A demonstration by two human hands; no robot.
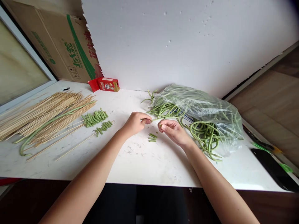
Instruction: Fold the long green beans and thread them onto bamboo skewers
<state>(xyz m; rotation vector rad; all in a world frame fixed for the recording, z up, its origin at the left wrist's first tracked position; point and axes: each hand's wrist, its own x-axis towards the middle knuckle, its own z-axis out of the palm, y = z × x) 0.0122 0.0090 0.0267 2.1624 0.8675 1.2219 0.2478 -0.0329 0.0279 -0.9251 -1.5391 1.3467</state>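
My left hand (137, 122) pinches a long green bean (157, 119) that stretches right toward the bagged beans. Just right of it, my right hand (172, 130) is closed on a small green bean piece (160, 126). Several short cut pieces (152, 137) lie on the white table (144, 165) below my hands. Further left, bean pieces (94, 117) sit in rows threaded on wooden skewers (76, 143). On the right, long green beans (206, 135) spill in coils from a clear plastic bag (201, 99).
Many loose skewers (46, 113) cover the left side, with a long bean across them. A red box (108, 84) stands at the back by a cardboard carton (58, 46). A black phone (273, 168) and scissors (259, 138) lie at the right edge.
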